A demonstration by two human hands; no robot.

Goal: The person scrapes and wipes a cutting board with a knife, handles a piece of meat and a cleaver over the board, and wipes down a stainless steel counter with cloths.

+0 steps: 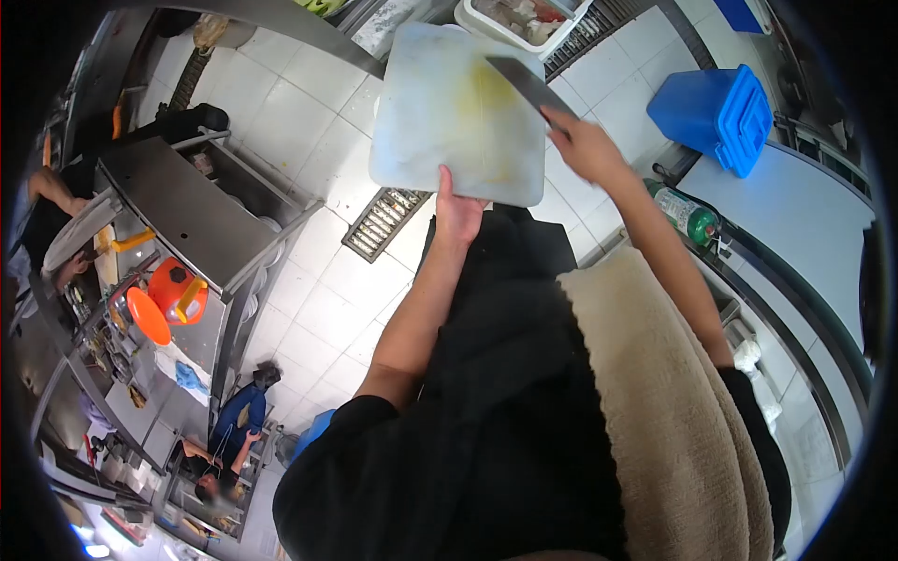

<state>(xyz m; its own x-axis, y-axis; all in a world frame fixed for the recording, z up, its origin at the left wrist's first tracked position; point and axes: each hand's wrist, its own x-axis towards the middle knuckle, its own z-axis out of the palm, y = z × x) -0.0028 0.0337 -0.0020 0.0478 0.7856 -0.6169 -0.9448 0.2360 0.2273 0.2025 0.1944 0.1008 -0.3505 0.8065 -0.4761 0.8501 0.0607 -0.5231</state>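
My left hand (459, 213) grips the near edge of a white cutting board (440, 112), its thumb on the top face and its fingers hidden beneath. The board is held up over the tiled floor and has a yellowish stain near its upper right part. My right hand (587, 150) is closed round the handle of a knife (528, 84). The wide blade points up and left, over the board's right edge; whether it touches the board I cannot tell. A beige towel (655, 393) hangs over my right shoulder.
A white container (559, 37) with food stands beyond the board. To the right are a blue bin (697, 107) and a green bottle (687, 213). At left is a steel counter (173, 210) with orange containers (178, 290). Two other people are at left and lower left.
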